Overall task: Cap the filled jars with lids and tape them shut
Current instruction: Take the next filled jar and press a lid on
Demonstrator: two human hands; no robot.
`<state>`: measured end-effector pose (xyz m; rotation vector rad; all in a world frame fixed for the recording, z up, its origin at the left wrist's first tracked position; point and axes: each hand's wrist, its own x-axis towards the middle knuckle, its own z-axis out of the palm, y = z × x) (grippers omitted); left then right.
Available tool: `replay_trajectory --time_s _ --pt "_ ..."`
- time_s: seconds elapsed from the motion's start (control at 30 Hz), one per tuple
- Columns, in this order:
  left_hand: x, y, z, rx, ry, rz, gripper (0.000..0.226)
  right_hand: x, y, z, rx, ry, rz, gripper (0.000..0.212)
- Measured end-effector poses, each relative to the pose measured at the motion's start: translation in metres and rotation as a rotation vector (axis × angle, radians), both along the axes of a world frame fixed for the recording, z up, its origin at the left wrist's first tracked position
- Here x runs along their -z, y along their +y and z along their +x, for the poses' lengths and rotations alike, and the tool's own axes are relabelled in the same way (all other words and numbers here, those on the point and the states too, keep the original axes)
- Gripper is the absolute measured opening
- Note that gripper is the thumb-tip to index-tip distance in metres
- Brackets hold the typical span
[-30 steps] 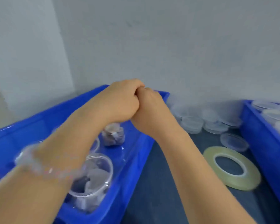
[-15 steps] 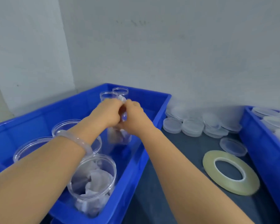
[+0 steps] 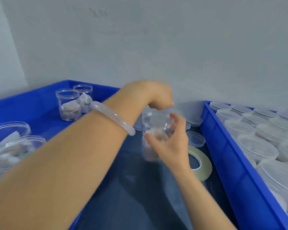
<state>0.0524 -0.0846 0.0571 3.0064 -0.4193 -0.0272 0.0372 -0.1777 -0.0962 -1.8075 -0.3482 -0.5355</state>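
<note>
Head view: the left arm stretched from the lower left to the frame's centre, wrist bent. The left hand (image 3: 148, 95) drooped with its fingertips bunched over the mouth of a small clear plastic jar (image 3: 154, 125), and blur hid whether they pinched anything. The right hand (image 3: 171, 146), entering from the lower right, had thumb and fingers curled round the jar's body. The jar was upright at centre over the dark blue table (image 3: 131, 196), motion-blurred, with pale and brownish pieces low inside. A pale green tape roll (image 3: 202, 165) lay just to its right.

A pale grey wall (image 3: 156, 47) backs what seems a dark tabletop (image 3: 131, 205).
</note>
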Motion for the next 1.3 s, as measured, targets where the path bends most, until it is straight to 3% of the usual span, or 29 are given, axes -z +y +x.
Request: replay_trajectory --time_s 0.1,0.2,0.33,0.37,0.5,0.57,0.67,0.77,0.87,1.0,1.1,1.17,1.2,1.23,1.3 --pt "0.046 -0.008 0.042 -0.18 -0.106 -0.103 0.034 0.041 -0.008 -0.005 -0.018 -0.005 -0.011 0.08" --pt "0.095 -0.001 0.074 -0.239 0.071 -0.134 0.04 0.065 -0.007 -0.006 0.014 -0.053 -0.009 0.089" --pt "0.116 0.011 0.107 -0.15 0.242 -0.492 0.051 0.079 -0.008 0.001 -0.099 0.086 0.04 0.114" --pt "0.119 0.013 0.115 -0.136 0.249 -0.502 0.052 0.081 -0.009 0.003 -0.122 0.115 0.047 0.118" --pt "0.147 0.016 0.134 -0.134 0.194 -0.249 0.053 0.088 -0.011 0.008 -0.156 0.169 0.114 0.119" --pt "0.169 0.017 0.141 -0.063 0.051 -0.042 0.044 0.09 -0.01 0.009 -0.146 0.151 0.1 0.117" --pt "0.183 0.015 0.139 -0.128 -0.045 -0.027 0.02 0.089 -0.008 0.011 -0.125 0.135 0.095 0.115" --pt "0.181 0.017 0.139 -0.078 -0.153 -0.281 0.008 0.087 -0.009 0.011 -0.128 0.141 0.1 0.113" --pt "0.162 0.024 0.135 -0.02 -0.105 -0.716 0.017 0.083 -0.01 0.009 -0.093 0.142 0.079 0.11" --pt "0.132 0.019 0.12 -0.111 -0.129 -0.991 0.011 0.078 -0.011 0.006 -0.084 0.186 0.049 0.109" --pt "0.099 0.012 0.089 -0.182 -0.207 -1.72 0.008 0.076 -0.014 0.004 -0.101 0.222 0.036 0.113" --pt "0.084 0.014 0.063 -0.16 -0.235 -2.021 0.009 0.074 -0.014 0.003 -0.103 0.229 0.032 0.113" --pt "0.082 0.015 0.05 -0.176 -0.228 -2.021 0.009 0.073 -0.014 0.003 -0.106 0.229 0.031 0.113" --pt "0.082 0.016 0.038 -0.223 -0.208 -1.901 0.011 0.072 -0.014 0.002 -0.11 0.233 0.033 0.113" --pt "0.093 0.016 0.021 -0.326 -0.185 -1.362 0.018 0.071 -0.014 0.001 -0.114 0.23 0.034 0.112"
